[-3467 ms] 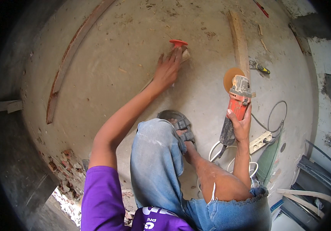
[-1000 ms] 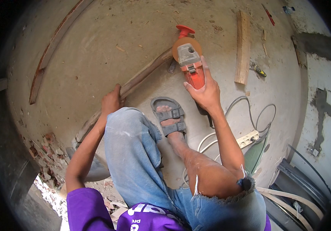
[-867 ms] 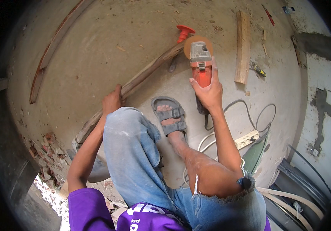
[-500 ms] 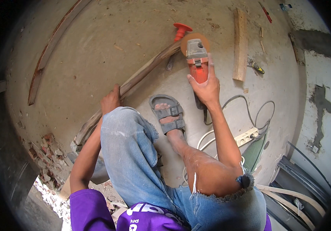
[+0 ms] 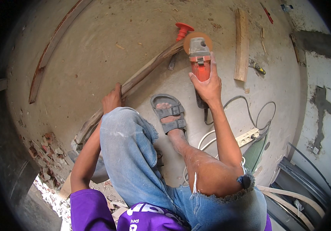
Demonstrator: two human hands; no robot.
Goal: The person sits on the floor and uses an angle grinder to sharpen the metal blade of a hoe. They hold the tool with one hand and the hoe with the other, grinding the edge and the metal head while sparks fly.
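My right hand [image 5: 208, 85] is wrapped round the body of a red and grey angle grinder [image 5: 201, 71]. A round brown disc [image 5: 189, 40] shows at the tool's far end, at the far tip of a long wooden strip [image 5: 150, 68]; whether it touches the wood I cannot tell. My left hand [image 5: 112, 98] grips that strip near my raised knee, its fingertips partly hidden. The strip slants from lower left to upper right. A red ribbed plastic piece with a flanged top [image 5: 182, 30] stands beside the strip's far tip.
A wooden block [image 5: 241, 46] and a yellow-black hand tool [image 5: 258, 69] lie to the right. Cables run to a white power strip [image 5: 247, 137] near my right forearm. A long wooden piece [image 5: 49, 54] lies far left. Brick rubble [image 5: 48, 154] lies lower left.
The whole scene shifts very slightly in the picture. Both hands keep their holds, and the grinder stays at the strip's far end.
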